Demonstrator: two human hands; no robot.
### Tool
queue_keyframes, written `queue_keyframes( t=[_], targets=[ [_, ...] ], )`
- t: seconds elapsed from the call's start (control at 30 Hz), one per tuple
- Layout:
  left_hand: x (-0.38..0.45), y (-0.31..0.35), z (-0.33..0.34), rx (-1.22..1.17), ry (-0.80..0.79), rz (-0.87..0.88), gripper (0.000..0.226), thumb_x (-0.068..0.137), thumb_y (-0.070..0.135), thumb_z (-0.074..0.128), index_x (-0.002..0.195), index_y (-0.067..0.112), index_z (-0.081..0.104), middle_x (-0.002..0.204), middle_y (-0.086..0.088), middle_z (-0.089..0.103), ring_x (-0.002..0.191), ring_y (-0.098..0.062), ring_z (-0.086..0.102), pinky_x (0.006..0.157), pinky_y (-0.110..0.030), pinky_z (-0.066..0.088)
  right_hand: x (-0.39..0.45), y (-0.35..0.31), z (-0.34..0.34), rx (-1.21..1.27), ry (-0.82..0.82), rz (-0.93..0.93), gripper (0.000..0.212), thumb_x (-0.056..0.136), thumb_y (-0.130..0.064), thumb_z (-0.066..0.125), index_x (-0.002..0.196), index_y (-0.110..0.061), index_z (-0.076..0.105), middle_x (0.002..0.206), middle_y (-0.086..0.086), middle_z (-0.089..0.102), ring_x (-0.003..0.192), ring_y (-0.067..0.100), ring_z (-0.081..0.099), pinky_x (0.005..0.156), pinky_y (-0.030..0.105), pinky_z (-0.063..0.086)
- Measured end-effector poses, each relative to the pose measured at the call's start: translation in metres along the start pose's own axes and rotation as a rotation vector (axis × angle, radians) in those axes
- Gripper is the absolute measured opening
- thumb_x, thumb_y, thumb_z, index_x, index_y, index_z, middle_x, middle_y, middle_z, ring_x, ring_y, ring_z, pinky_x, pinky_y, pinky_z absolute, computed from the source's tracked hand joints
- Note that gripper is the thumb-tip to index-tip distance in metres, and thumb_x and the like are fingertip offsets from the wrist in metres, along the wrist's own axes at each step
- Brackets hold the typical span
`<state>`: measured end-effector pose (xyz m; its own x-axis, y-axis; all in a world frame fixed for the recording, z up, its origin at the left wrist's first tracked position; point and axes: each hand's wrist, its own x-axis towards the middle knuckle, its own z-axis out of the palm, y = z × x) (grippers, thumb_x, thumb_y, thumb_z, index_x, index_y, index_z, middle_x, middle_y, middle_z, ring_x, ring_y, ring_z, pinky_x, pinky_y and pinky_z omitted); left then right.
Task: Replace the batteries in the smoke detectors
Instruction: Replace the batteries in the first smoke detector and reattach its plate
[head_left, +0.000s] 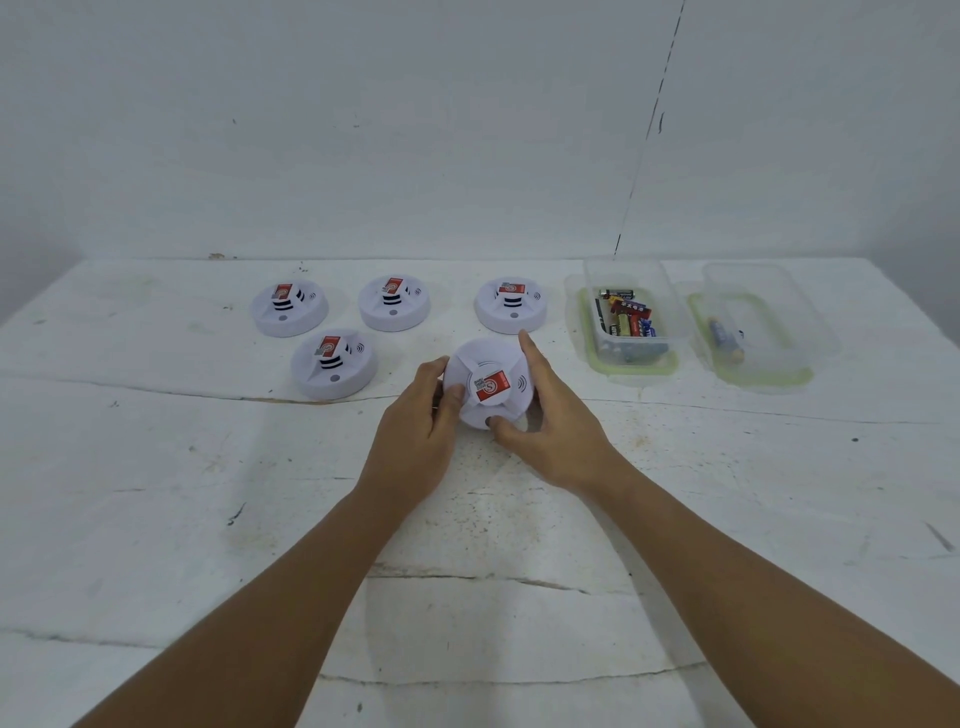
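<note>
Both hands on the near smoke detector (487, 384) at desk (156, 467) centre: left hand (421, 415) clamped on its left rim, right hand (545, 415) thumb and fingers (527, 345) wrapped round the right. Best bet now, brace one side, twist the other to free the base. Four more detectors (332, 364) sit just behind left, battery box (623, 322) and lid (753, 332) right, all clear of the elbows
</note>
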<state>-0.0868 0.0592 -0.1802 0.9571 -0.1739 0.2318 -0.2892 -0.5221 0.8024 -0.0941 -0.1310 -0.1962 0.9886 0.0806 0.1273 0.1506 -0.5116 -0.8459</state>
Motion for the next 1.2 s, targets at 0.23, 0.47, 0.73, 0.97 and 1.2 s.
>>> queue_keyframes(
  t=[0.23, 0.47, 0.73, 0.97, 1.2],
  targets=[
    [-0.0002, -0.0001, -0.0002, 0.006, 0.007, 0.009, 0.032, 0.11, 0.032, 0.043, 0.14, 0.022, 0.051, 0.101, 0.022, 0.063, 0.093, 0.016, 0.058, 0.072, -0.002, 0.041, -0.0017, -0.0012, -0.0003, -0.018, 0.008, -0.008, 0.103, 0.085, -0.041, 0.072, 0.164, -0.047, 0.008, 0.156, -0.022, 0.046, 0.143, 0.01, 0.048, 0.109, 0.051, 0.049],
    [0.0, -0.001, 0.0004, -0.001, 0.0, 0.006, 0.033, 0.11, 0.033, 0.043, 0.141, 0.023, 0.051, 0.107, 0.014, 0.067, 0.097, 0.015, 0.058, 0.074, -0.001, 0.041, -0.0026, -0.0015, -0.0013, -0.029, 0.01, -0.007, 0.102, 0.084, -0.041, 0.071, 0.164, -0.048, 0.008, 0.155, -0.023, 0.047, 0.142, 0.009, 0.049, 0.11, 0.051, 0.049],
    [0.0008, -0.0038, 0.0011, 0.005, 0.007, 0.01, 0.031, 0.11, 0.034, 0.043, 0.139, 0.025, 0.051, 0.104, 0.021, 0.066, 0.096, 0.012, 0.06, 0.072, -0.003, 0.042, -0.0037, -0.004, -0.0022, -0.044, 0.012, -0.02, 0.102, 0.084, -0.043, 0.071, 0.164, -0.047, 0.008, 0.154, -0.022, 0.048, 0.14, 0.009, 0.051, 0.107, 0.05, 0.051],
    [0.0013, -0.0033, 0.0015, 0.011, 0.011, 0.012, 0.032, 0.11, 0.033, 0.044, 0.14, 0.023, 0.051, 0.105, 0.022, 0.064, 0.097, 0.013, 0.059, 0.073, -0.003, 0.042, -0.0033, -0.0046, -0.0028, -0.056, 0.018, -0.022, 0.103, 0.085, -0.045, 0.071, 0.164, -0.048, 0.005, 0.153, -0.025, 0.048, 0.137, 0.008, 0.053, 0.098, 0.053, 0.056],
    [0.0005, -0.0027, 0.001, 0.008, 0.009, 0.013, 0.032, 0.11, 0.032, 0.044, 0.14, 0.023, 0.051, 0.103, 0.021, 0.065, 0.095, 0.013, 0.059, 0.073, -0.003, 0.042, -0.0032, -0.0046, -0.0023, -0.049, 0.018, -0.009, 0.103, 0.085, -0.045, 0.071, 0.164, -0.048, 0.005, 0.153, -0.024, 0.049, 0.139, 0.008, 0.051, 0.105, 0.05, 0.053]
  ],
)
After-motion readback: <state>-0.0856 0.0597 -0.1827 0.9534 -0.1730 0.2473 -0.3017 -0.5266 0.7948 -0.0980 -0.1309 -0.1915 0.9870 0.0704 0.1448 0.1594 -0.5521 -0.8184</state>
